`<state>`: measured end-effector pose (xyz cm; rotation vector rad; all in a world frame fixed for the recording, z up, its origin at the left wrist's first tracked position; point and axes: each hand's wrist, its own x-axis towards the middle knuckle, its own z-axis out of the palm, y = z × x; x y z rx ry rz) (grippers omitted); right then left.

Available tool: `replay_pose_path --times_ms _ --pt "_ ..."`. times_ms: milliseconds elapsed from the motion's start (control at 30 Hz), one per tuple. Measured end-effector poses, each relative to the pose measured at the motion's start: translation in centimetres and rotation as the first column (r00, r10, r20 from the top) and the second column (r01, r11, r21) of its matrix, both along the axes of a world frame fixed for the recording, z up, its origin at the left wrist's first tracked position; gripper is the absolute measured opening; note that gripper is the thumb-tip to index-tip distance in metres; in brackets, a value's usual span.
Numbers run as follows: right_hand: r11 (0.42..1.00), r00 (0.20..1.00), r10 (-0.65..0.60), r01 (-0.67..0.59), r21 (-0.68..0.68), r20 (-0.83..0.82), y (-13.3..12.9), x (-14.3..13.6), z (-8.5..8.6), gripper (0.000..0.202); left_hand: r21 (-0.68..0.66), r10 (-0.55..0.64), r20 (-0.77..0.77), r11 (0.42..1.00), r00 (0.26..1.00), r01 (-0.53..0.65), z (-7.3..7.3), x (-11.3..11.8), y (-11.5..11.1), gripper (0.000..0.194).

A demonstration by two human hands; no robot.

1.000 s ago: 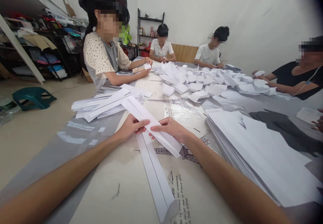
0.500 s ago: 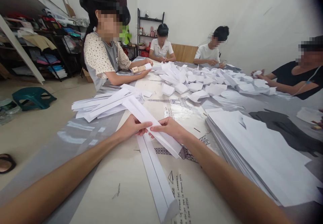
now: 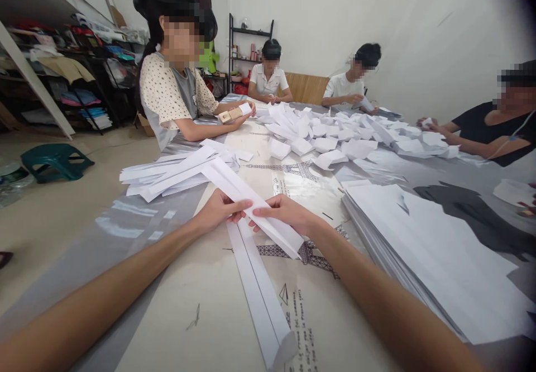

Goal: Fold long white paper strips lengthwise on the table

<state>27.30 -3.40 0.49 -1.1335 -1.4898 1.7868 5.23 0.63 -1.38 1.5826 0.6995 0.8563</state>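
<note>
A folded white paper strip (image 3: 274,228) slants over the table between my hands. My left hand (image 3: 224,211) pinches it near its middle, thumb on top and fingers beneath. Just to the right, my right hand (image 3: 282,214) grips the same strip, also thumb on top. Under it on the table lies a long white strip (image 3: 259,294) with a dark line along it and a curled near end. Beyond my left hand is a pile of flat paper strips (image 3: 167,175).
A thick stack of white sheets (image 3: 427,254) lies at the right. Many folded paper pieces (image 3: 324,144) are heaped farther back. Several people sit around the table (image 3: 176,316); one at the left holds wooden blocks (image 3: 230,116). A green stool (image 3: 56,161) stands on the floor.
My hands are a little farther apart, the right one having shifted slightly right along the strip. The far person in white at the right has raised a paper piece.
</note>
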Motion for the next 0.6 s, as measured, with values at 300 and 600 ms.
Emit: replay_pose_path --times_ms 300,600 --pt "0.993 0.996 -0.062 0.055 0.103 0.060 -0.36 -0.41 0.00 0.027 -0.026 0.010 -0.025 1.000 1.000 -0.010 -0.30 -0.07 0.17 0.039" --pt "1.000 0.999 -0.029 0.029 0.008 0.018 -0.09 -0.13 -0.01 0.031 -0.020 0.070 0.004 0.997 0.998 -0.070 -0.05 -0.11 -0.04 0.037"
